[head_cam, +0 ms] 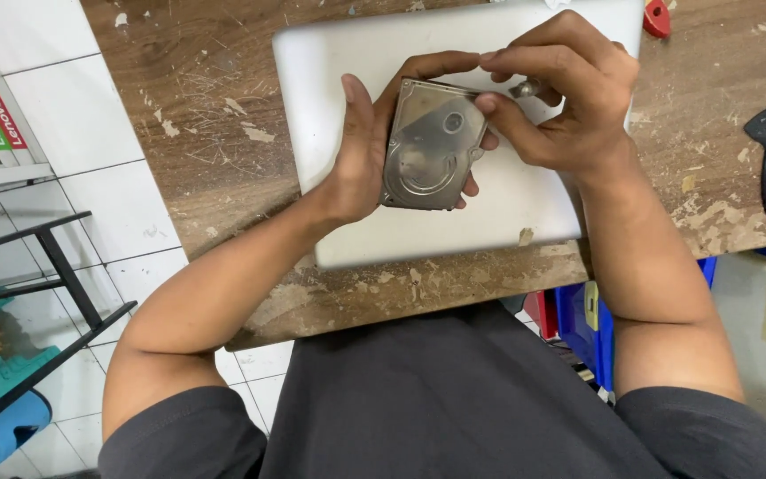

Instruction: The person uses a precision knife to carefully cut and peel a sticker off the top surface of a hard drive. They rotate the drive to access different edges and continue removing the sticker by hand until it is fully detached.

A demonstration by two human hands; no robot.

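Left hand [361,160] cradles the hard drive [429,146] over the laptop [330,80]; right hand [569,98] pinches, seemingly, a small metal part [525,88] at its corner.

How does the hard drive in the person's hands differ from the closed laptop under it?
The hard drive is small, shiny and reflective; the laptop is far larger, with a matte, pale silver lid. The hard drive is held up, tilted, gripped by the left hand with the right hand at its upper corner; the laptop lies flat on the worn wooden table. Both are silvery, rectangular slabs with rounded corners.
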